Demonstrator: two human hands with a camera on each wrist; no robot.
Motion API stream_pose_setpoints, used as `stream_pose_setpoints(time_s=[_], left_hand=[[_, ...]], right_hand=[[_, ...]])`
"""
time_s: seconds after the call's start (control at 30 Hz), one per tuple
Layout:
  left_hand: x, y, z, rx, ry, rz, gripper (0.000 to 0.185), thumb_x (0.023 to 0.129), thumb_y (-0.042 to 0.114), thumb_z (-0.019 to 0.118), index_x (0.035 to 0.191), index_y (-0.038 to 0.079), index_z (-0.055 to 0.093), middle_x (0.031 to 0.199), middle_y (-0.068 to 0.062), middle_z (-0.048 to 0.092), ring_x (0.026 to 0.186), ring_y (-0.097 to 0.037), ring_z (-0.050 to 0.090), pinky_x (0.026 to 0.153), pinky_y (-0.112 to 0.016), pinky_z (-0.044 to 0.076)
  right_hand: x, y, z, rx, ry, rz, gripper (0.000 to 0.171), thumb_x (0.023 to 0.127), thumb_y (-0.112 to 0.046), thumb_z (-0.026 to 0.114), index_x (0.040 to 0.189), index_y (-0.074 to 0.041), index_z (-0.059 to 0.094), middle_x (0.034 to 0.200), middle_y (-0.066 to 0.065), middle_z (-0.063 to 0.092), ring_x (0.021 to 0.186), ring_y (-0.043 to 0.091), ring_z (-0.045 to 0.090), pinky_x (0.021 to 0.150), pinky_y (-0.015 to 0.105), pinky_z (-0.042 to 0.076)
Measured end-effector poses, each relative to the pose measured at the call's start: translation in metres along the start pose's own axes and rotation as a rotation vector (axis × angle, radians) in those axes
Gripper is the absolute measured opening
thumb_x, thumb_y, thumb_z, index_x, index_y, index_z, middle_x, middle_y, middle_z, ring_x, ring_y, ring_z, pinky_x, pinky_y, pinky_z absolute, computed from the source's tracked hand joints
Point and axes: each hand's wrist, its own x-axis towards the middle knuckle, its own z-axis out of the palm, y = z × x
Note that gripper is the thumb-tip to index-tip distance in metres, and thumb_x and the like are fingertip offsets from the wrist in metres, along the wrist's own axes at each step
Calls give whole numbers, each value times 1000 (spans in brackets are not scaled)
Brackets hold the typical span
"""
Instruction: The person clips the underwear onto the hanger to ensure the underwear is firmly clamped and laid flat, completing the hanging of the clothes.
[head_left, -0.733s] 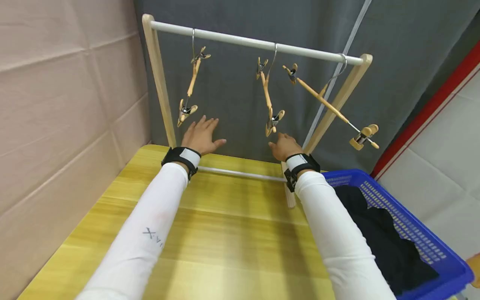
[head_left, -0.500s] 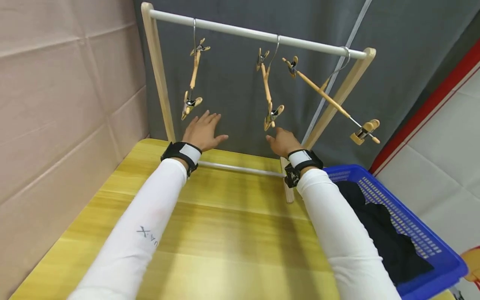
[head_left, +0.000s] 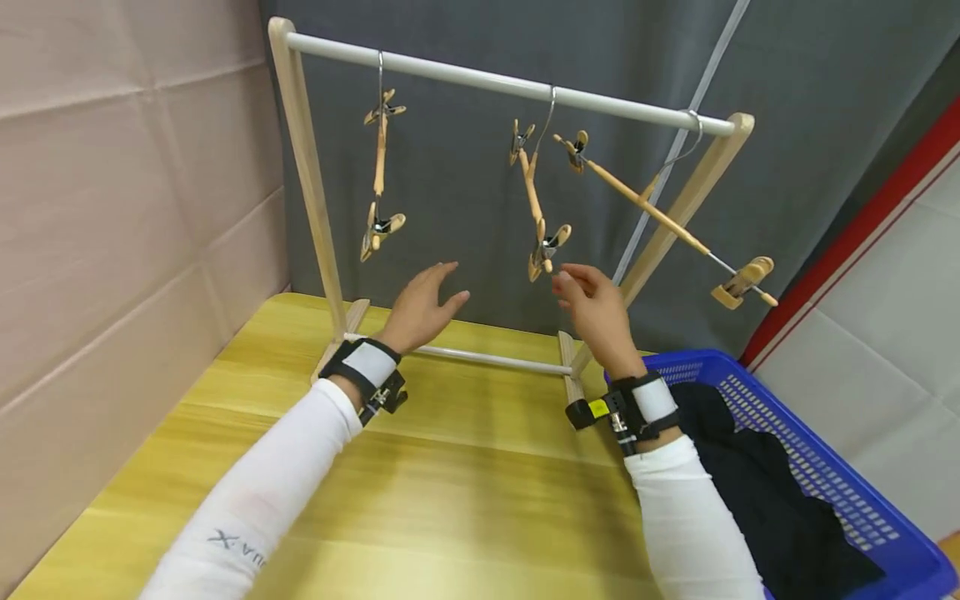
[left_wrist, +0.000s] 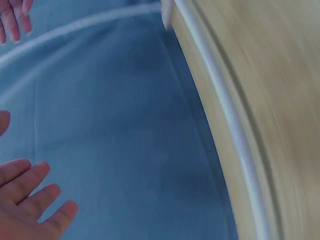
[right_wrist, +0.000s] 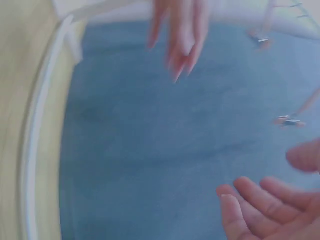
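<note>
Both hands reach toward the middle clip hanger [head_left: 538, 196] on the rack rail [head_left: 510, 83] above the table [head_left: 450, 467]: left hand [head_left: 422, 310] relaxed and empty, right hand [head_left: 592, 304] seemingly about to pinch its lower clip, calling for a careful final close.

A yellow wood-grain table [head_left: 420, 500] carries a small clothes rack [head_left: 300, 158], whose two wooden feet rest on the far part of the tabletop, joined low down by a white crossbar [head_left: 487, 360]. The rack's left foot [head_left: 339, 337] stands near the back left corner, the right foot [head_left: 568, 379] near the table's right edge. A blue basket [head_left: 840, 492] sits at the table's right side, holding dark cloth [head_left: 772, 492].
</note>
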Motion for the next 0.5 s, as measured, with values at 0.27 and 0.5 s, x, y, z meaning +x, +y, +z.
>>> stream_pose_setpoints(time_s=[0.27,0.5], left_hand=[[32,47,46,-502,29,-20,42,102,24,48,139,5,44,133,-11,53,122,-23,49,97,-34,41],[66,80,66,-931,50,-84,38,102,0,40,140,1,43,136,-18,49,126,-25,46,101,-31,37]], right_hand=[[-49,-20,-25,348,195,60,36,102,-25,48,130,-3,48,105,12,66,95,21,66,85,26,49],[-65,-16,-42,600,318,121,39,99,-22,52,130,1,44,100,9,65,90,19,66,82,24,51]])
